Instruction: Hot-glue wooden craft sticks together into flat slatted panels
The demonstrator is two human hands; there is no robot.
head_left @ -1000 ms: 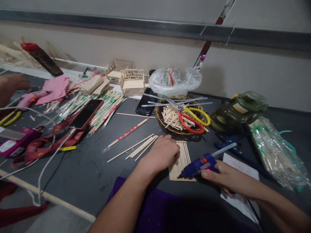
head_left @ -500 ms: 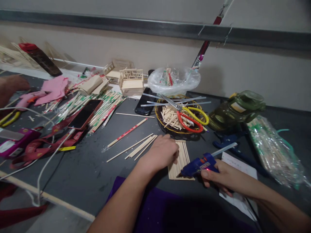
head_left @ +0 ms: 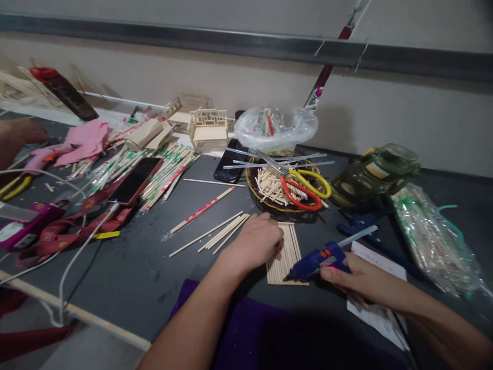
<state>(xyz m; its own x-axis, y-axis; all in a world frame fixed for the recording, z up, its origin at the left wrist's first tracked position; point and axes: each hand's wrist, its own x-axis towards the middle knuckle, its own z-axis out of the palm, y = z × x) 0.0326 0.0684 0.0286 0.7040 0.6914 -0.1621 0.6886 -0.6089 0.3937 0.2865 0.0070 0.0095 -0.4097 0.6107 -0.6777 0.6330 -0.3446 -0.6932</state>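
My right hand [head_left: 358, 277] is wrapped round a blue glue gun [head_left: 319, 263] with a clear glue stick poking out of its back. The gun's nozzle points down at the near end of a flat panel of sticks [head_left: 276, 270], made of thin wooden sticks laid side by side. My left hand [head_left: 258, 239] holds the left side of that panel with curled fingers; the fingertips are mostly hidden. Several loose wooden sticks [head_left: 225, 234] lie left of my left hand, near a chopstick in a red-printed wrapper [head_left: 204, 209].
Beyond the panel stands a basket of cut stick pieces [head_left: 250, 192] with scissors [head_left: 304, 192] across it. A green jug [head_left: 379, 174] and bagged chopsticks [head_left: 435, 236] are at right. Phones, wrapped chopsticks and a small stick-built bench [head_left: 209, 132] lie further left. Another person's hand [head_left: 23, 132] shows at far left.
The glue gun and my right hand have shifted slightly to the right, with the nozzle still over the panel's near end. My left hand stays where it was.
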